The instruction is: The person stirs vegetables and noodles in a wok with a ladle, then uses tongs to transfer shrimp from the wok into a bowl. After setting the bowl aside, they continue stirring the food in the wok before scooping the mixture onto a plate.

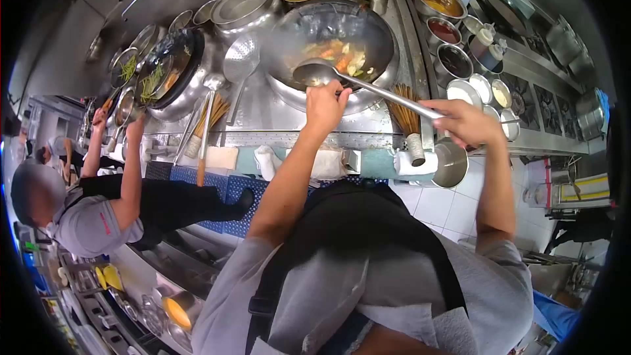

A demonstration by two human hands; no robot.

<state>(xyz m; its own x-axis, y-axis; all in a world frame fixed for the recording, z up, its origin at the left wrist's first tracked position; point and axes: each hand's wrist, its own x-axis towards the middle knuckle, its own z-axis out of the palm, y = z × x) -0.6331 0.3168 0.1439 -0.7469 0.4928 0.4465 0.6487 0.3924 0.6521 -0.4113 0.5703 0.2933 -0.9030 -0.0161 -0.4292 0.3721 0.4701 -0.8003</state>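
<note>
A large dark wok (378, 36) sits on the range, with steaming pieces of orange, pale and green food (335, 54) in it. At its near rim is my left hand (323, 108), fingers curled over the edge and thumb to the right; the grip itself is partly hidden. My right hand (467, 121) is closed around the handle end of a long metal ladle (388, 92). The ladle's bowl hangs over the near side of the wok, just above my left hand. Bamboo wok brushes (404, 108) stand beneath the ladle's handle.
Left of the wok lie a perforated skimmer (242, 56) and another bamboo brush (213, 115). A co-worker (98, 213) works at a second wok (190, 59) with green vegetables. Sauce and seasoning containers (453, 59) line the right. A metal pot (452, 163) hangs low at the front edge.
</note>
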